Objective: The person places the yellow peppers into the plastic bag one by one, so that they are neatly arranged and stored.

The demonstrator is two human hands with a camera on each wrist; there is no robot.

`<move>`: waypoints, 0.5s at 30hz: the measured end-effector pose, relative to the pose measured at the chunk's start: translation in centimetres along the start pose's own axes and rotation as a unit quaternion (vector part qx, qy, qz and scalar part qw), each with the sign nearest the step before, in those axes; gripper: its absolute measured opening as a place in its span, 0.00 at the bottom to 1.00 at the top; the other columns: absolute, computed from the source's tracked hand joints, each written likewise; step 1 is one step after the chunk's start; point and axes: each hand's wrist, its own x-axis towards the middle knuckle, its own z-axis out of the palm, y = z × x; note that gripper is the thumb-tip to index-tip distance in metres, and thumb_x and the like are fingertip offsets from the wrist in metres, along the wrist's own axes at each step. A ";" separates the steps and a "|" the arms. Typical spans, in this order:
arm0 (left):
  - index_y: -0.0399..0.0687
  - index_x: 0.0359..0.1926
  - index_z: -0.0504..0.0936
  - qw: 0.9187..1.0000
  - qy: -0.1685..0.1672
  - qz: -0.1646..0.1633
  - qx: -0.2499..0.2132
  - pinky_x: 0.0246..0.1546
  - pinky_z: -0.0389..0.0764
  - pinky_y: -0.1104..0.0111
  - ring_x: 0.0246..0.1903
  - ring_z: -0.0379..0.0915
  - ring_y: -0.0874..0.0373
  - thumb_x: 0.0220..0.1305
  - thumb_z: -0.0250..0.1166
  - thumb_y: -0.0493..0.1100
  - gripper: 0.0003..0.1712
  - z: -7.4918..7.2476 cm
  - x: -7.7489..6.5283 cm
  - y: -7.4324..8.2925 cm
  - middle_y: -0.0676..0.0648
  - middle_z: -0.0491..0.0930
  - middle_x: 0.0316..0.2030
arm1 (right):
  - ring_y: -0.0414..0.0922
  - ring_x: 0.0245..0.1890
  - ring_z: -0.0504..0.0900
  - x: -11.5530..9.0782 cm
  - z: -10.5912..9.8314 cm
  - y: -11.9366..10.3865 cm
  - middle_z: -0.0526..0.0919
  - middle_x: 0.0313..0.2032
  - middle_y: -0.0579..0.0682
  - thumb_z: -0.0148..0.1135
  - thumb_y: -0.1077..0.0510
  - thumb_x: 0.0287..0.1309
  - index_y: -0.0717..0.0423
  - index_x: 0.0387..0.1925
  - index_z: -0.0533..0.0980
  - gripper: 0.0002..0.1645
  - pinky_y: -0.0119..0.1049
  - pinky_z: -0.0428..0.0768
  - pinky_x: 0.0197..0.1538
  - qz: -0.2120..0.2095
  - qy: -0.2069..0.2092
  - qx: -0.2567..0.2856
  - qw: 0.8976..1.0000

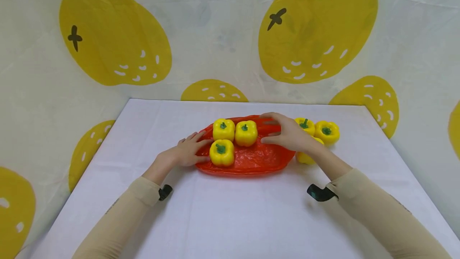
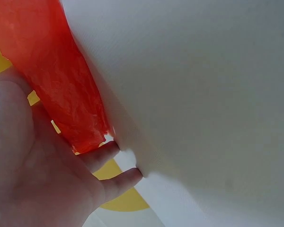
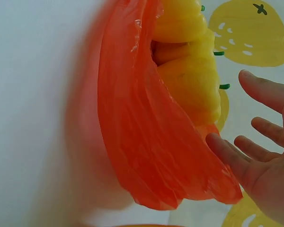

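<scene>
Red bag (image 1: 267,165) on the tabletop (image 1: 237,219), three yellow peppers (image 1: 246,133) inside.
Only the head view clearly shows three loose peppers (image 1: 326,132) at the bag's 3 o'clock; only the wrist views show palm-side the left hand (image 2: 52,165), fingers spread at the 9 o'clock rim, and the right hand (image 3: 270,165), wide, holding nothing, at 2 o'clock.

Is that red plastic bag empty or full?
Partly filled: three yellow peppers stand in the red bag, with bare plastic to their right.
</scene>
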 end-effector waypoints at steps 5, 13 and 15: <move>0.58 0.81 0.58 1.000 0.000 -0.001 0.002 0.70 0.45 0.31 0.77 0.37 0.32 0.71 0.61 0.64 0.44 0.0 0.0 0.0 0.39 0.42 0.81 | 0.61 0.66 0.73 -1.0 -0.7 0.2 0.70 0.69 0.58 0.75 0.56 0.60 0.55 0.73 0.65 0.44 0.50 0.83 0.55 -0.001 -0.004 0.006 1.000; 0.59 0.81 0.57 1.000 -0.001 -0.003 0.002 0.71 0.44 0.32 0.77 0.36 0.33 0.70 0.61 0.64 0.45 0.1 0.2 0.0 0.39 0.41 0.81 | 0.60 0.67 0.72 -2.6 -2.2 0.0 0.72 0.68 0.56 0.74 0.58 0.62 0.53 0.71 0.67 0.39 0.49 0.83 0.55 -0.012 -0.003 0.014 1.000; 0.60 0.81 0.57 1.000 -0.003 -0.005 0.002 0.71 0.44 0.32 0.78 0.35 0.33 0.70 0.61 0.64 0.45 0.1 0.2 -0.1 0.40 0.41 0.81 | 0.60 0.66 0.72 -3.0 -2.7 0.1 0.73 0.67 0.57 0.74 0.57 0.62 0.55 0.70 0.68 0.38 0.49 0.83 0.55 -0.018 0.000 0.006 1.000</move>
